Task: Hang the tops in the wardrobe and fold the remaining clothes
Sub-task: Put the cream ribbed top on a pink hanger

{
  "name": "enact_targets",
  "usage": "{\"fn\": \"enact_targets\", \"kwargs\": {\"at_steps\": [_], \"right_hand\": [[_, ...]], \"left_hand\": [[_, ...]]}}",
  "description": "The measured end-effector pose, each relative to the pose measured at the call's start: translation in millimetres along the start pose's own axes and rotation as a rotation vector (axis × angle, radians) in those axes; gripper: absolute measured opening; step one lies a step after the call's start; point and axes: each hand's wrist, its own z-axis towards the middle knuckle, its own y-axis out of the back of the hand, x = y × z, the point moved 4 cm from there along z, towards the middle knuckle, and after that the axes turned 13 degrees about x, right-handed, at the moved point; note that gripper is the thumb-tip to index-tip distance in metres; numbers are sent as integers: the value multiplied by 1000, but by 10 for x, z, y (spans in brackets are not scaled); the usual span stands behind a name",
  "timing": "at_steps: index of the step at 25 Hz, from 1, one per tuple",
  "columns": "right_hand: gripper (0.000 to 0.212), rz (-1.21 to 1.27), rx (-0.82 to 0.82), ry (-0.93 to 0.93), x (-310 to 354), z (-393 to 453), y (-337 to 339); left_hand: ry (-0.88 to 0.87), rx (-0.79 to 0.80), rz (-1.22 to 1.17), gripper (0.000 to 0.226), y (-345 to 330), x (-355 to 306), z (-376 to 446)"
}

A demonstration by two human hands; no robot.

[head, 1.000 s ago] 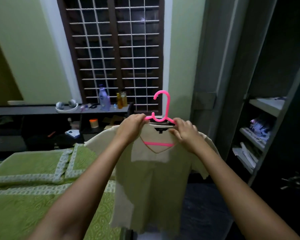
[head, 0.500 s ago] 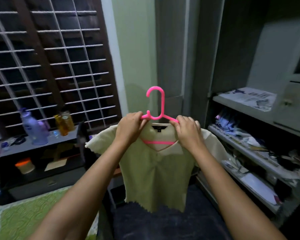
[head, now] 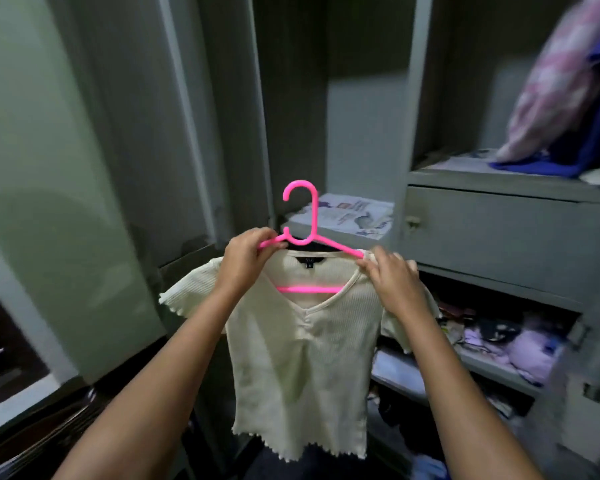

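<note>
Cream top [head: 302, 368] on pink hanger [head: 300, 220], pinched by both hands [head: 246, 258] [head: 392, 282], faces cluttered wardrobe shelves [head: 492, 362].

Above and ahead of both hands, the tall wardrobe bay [head: 361, 109] stands open and dark. A shelf with papers [head: 343, 216] juts out just behind the hanger hook [head: 300, 202]. Right of the right hand [head: 390, 282], a closed drawer front [head: 499, 233] and cluttered shelves [head: 499, 341] block the way; left of the left hand [head: 245, 258] stands the wardrobe door [head: 66, 168].

A cream ribbed short-sleeved top [head: 302, 368] hangs upright on a pink plastic hanger [head: 303, 233] at frame centre, before the open grey wardrobe [head: 492, 230].
</note>
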Motion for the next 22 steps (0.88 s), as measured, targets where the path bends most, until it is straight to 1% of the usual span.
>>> {"fn": "enact_targets", "kwargs": {"at_steps": [2, 3, 5, 6, 9, 11, 13, 14, 18, 22], "right_hand": [[33, -50, -82, -110, -254, -23, 51], [38, -67, -128, -167, -337, -35, 99], [46, -124, -235, -284, -441, -72, 253], [47, -154, -288, -342, -465, -90, 352], [41, -215, -477, -519, -385, -141, 679], [34, -243, -601, -622, -265, -157, 981], [30, -282, -707, -726, -94, -168, 1333], [30, -315, -759, -776, 7, -178, 1540], [36, -449, -906, -911, 410, -67, 2485], [39, -579, -1007, -938, 682, 268, 3457]], "left_hand": [[-84, 19, -71, 17, -287, 2, 381], [-115, 39, -115, 18, -432, -20, 575], [-153, 92, -228, 22, -699, -103, 964], [-181, 115, -271, 24, -802, -172, 1156], [-376, 133, -296, 27, -913, -490, 1717], [-478, 75, -277, 37, -851, -748, 2039], [-489, 34, -285, 51, -736, -909, 2298], [-484, 27, -321, 55, -683, -962, 2415], [-448, 3, -460, 53, -464, -1088, 2845], [-492, -12, -438, 54, -275, -1233, 3234]]}}
